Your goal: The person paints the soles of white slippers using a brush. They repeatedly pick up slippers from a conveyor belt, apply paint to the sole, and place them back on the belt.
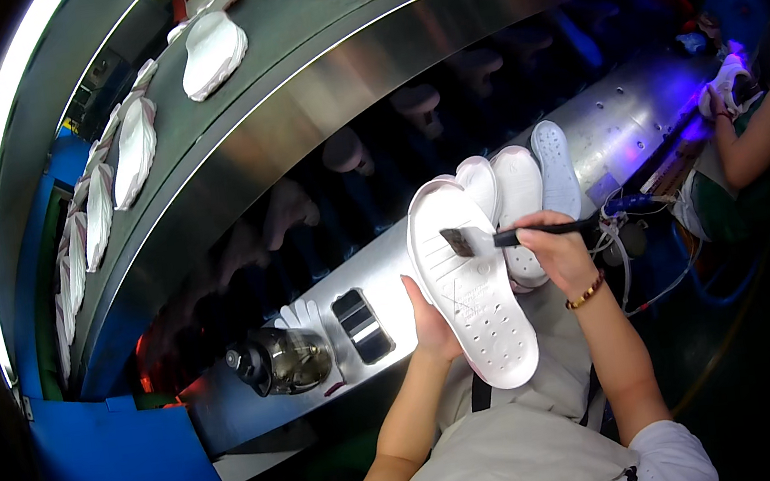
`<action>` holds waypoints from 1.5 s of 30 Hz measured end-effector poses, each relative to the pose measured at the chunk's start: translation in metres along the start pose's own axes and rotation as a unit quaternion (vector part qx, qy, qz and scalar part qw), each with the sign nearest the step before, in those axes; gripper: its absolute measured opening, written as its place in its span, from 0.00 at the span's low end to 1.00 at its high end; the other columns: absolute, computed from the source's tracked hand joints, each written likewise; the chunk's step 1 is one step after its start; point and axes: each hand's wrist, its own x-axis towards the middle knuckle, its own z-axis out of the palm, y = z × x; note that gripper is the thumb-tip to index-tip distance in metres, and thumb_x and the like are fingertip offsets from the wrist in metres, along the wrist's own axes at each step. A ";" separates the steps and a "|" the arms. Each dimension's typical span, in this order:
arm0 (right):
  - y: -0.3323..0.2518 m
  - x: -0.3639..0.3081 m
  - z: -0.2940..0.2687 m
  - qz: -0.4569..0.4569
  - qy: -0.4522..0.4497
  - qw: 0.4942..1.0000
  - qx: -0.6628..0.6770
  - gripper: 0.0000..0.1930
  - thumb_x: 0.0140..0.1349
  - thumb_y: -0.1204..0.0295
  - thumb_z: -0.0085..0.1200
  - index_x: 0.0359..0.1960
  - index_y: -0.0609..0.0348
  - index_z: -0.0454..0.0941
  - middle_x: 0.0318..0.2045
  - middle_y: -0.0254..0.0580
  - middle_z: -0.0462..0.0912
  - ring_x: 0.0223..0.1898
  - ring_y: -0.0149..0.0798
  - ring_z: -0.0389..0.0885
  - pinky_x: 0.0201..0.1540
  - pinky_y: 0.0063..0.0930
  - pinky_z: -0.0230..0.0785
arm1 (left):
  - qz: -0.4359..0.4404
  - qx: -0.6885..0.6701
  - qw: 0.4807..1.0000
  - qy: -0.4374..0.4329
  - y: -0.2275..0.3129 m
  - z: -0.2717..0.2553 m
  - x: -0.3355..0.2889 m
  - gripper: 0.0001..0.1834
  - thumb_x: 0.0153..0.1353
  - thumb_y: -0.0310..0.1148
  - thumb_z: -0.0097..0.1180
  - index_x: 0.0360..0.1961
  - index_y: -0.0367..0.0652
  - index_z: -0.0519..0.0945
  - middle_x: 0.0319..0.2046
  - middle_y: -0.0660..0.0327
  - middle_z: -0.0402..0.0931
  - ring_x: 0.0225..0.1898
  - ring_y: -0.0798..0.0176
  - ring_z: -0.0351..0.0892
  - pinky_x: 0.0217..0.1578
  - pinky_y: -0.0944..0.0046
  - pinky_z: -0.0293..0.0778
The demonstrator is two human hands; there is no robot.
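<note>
My left hand [431, 326] grips a white shoe sole [479, 301] by its left edge, thumb along the side, fingers hidden beneath. The sole tilts up toward me and shows its inner face, with grooves and small holes. In my right hand [560, 255] is a flat brush [485, 242] with a black handle and a pale head. Its dark bristles touch or hover just over the upper part of the sole; I cannot tell which. Right behind stand more pale soles [517, 176] and a light blue one [554, 162], on the metal bench [389, 269].
A dark glass jar [292, 360] with a black lid stands left on the bench, beside white gloves [300, 315] and a recessed slot [363, 326]. Beyond, a curved conveyor [301, 30] carries several white soles [214, 55]. Cables [630, 239] hang right; a co-worker's arm [757, 137] holds a shoe.
</note>
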 end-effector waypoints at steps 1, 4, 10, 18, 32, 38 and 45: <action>0.001 0.007 0.005 0.011 0.008 1.000 -0.012 0.10 0.47 0.80 0.51 0.33 0.70 0.73 0.30 0.45 0.77 0.32 0.29 0.73 0.38 0.17 0.64 | 0.007 -0.005 1.000 -0.017 0.000 -0.002 -0.003 0.44 0.50 0.67 0.17 0.57 0.43 0.54 0.53 0.54 0.59 0.51 0.52 0.62 0.51 0.54 0.59; -0.003 0.024 0.018 0.011 0.011 0.998 -0.055 0.09 0.45 0.80 0.54 0.31 0.68 0.74 0.29 0.40 0.77 0.30 0.25 0.73 0.36 0.14 0.64 | 0.028 -0.029 0.999 0.010 0.002 0.003 -0.006 0.40 0.52 0.64 0.20 0.56 0.44 0.56 0.52 0.55 0.60 0.51 0.54 0.62 0.51 0.55 0.58; -0.010 0.032 0.057 -0.069 -0.042 0.969 -0.235 0.08 0.45 0.80 0.54 0.29 0.66 0.75 0.26 0.38 0.77 0.29 0.25 0.73 0.33 0.14 0.65 | 0.076 0.004 0.993 0.095 0.003 0.015 -0.002 0.39 0.52 0.63 0.24 0.56 0.45 0.57 0.53 0.59 0.59 0.54 0.57 0.57 0.54 0.58 0.53; -0.005 -0.020 0.068 -0.209 -0.193 0.838 -0.466 0.06 0.37 0.74 0.55 0.21 0.58 0.77 0.21 0.40 0.76 0.28 0.40 0.74 0.34 0.27 0.62 | 0.219 0.067 0.965 0.128 0.039 0.015 -0.005 0.36 0.55 0.60 0.21 0.55 0.45 0.57 0.53 0.59 0.60 0.53 0.58 0.60 0.53 0.59 0.55; -0.058 -0.006 0.077 -0.169 -0.305 0.867 -0.356 0.09 0.39 0.77 0.57 0.26 0.62 0.77 0.26 0.41 0.77 0.31 0.32 0.75 0.36 0.22 0.65 | 0.124 -0.166 0.970 -0.127 0.015 0.049 -0.004 0.39 0.52 0.65 0.21 0.59 0.49 0.50 0.56 0.57 0.53 0.55 0.55 0.57 0.53 0.56 0.57; -0.063 0.011 0.057 -0.072 -0.222 0.933 -0.274 0.08 0.42 0.80 0.55 0.28 0.64 0.77 0.28 0.43 0.77 0.30 0.32 0.76 0.35 0.21 0.68 | 0.123 -0.036 0.989 -0.070 0.027 0.055 0.000 0.38 0.54 0.63 0.21 0.59 0.49 0.49 0.56 0.57 0.53 0.55 0.55 0.56 0.54 0.56 0.55; -0.064 0.000 0.049 -0.085 -0.277 0.909 -0.300 0.11 0.40 0.81 0.58 0.29 0.60 0.78 0.30 0.40 0.78 0.34 0.31 0.74 0.39 0.20 0.66 | 0.258 0.093 0.958 0.084 0.034 0.053 0.011 0.40 0.52 0.63 0.20 0.57 0.43 0.51 0.52 0.51 0.59 0.44 0.47 0.69 0.44 0.52 0.68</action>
